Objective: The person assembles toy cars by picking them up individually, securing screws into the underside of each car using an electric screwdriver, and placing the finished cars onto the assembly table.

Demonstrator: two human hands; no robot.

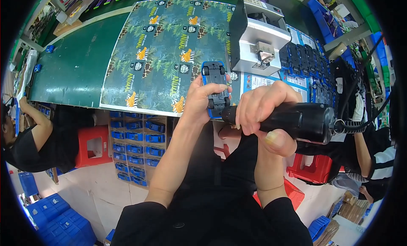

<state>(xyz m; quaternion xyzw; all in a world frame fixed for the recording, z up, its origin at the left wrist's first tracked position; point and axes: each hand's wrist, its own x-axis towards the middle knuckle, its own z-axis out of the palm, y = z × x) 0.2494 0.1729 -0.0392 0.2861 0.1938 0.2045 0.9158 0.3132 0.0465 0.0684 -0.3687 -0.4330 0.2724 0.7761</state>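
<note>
One toy car (215, 81), seemingly mid-fastening, is finger-pinched in the left hand (198, 95), the right hand (265, 104) curling fingers round a screwdriver (296, 122); cars (300, 59) at upper right may be done or pending.

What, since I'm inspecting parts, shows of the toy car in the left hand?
The toy car is upside down: black, plastic-looking underside, blue body edges, wheels near both ends. The left hand grips it, thumb across its middle, seen against the printed sheet. A black power tool points at its near end; contact is unclear.
</note>
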